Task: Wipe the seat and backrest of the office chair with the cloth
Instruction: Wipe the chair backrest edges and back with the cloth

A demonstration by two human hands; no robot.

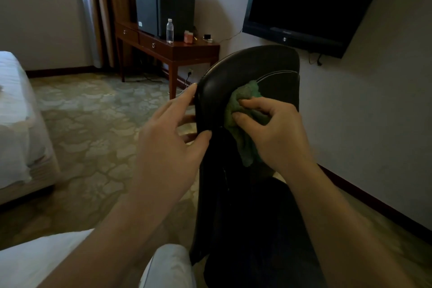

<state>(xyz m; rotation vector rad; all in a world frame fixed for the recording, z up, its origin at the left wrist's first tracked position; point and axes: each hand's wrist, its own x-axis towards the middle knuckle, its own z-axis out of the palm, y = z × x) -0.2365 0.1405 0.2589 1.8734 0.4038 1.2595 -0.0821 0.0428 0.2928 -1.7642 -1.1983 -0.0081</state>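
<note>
Green cloth (pixel 243 112), bunched and running lengthwise down the dark backrest (pixel 233 72) with its upper end toward the top edge, lies pressed beneath the curled fingers of the right hand (pixel 278 133), which grips it, while the left hand (pixel 168 140) clasps the backrest's left edge, thumb in front.

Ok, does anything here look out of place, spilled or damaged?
Nothing stands out. The right hand holds the green cloth on the black backrest, the left hand grips its edge, and the water bottle stands upright on the wooden desk.
</note>
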